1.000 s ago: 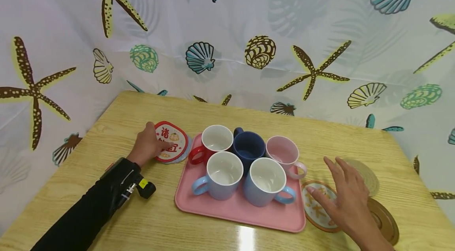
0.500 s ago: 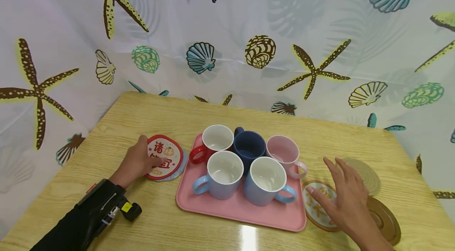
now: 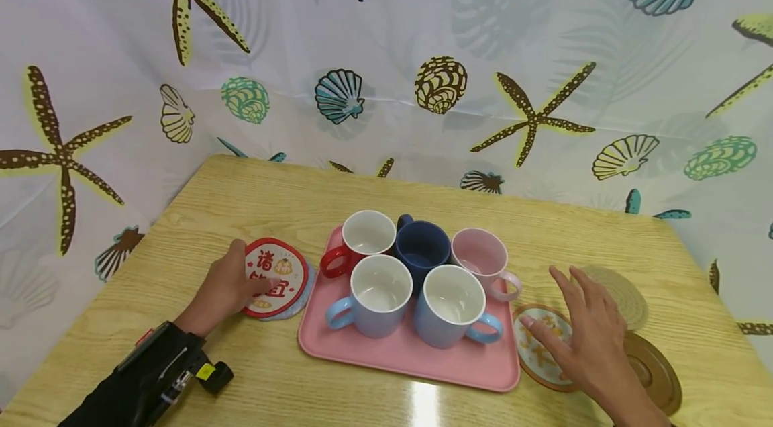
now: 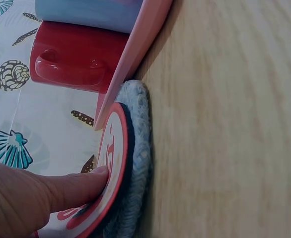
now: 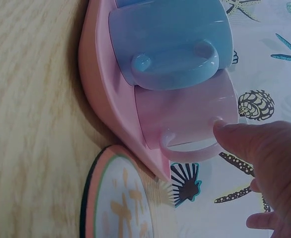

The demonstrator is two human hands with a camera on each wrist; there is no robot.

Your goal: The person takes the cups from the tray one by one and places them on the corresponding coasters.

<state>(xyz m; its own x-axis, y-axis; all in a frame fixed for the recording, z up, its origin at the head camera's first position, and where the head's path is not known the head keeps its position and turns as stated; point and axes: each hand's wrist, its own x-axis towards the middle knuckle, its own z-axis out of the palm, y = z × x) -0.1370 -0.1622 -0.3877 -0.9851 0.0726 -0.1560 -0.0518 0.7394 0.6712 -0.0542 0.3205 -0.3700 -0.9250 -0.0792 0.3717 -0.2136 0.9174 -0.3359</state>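
Red-rimmed coaster (image 3: pixel 284 262) lay on top of a blue-grey braided coaster (image 4: pixel 140 148), just left of the pink tray (image 3: pixel 410 366). I gripped it at its outer edge with my left hand (image 3: pixel 223 282), the thumb pressed over the printed face; the fingers beneath were hidden from me, so I could not tell whether I had the braided one too. My right hand (image 3: pixel 594 343) held nothing, its fingers spread above an orange-rimmed coaster (image 3: pixel 540 353), with the thumb near the pink mug (image 5: pixel 185 111).

I judged the step in hand to be placing the stacked pair beside the tray. To my mind the next move called for a low, level hand and a light thumb, since the upper coaster sat off-centre and could slip.

The worktop was pale wood grain, with a patch of light glaring in front of the tray. A beige woven coaster (image 3: pixel 622 296) and a brown round coaster (image 3: pixel 655 370) lay beyond and beside my right hand. On the tray stood a red mug, a navy mug (image 3: pixel 423 256), the pink one and two light blue mugs. Behind it all hung a white cloth (image 3: pixel 392 31) printed with starfish and shells.
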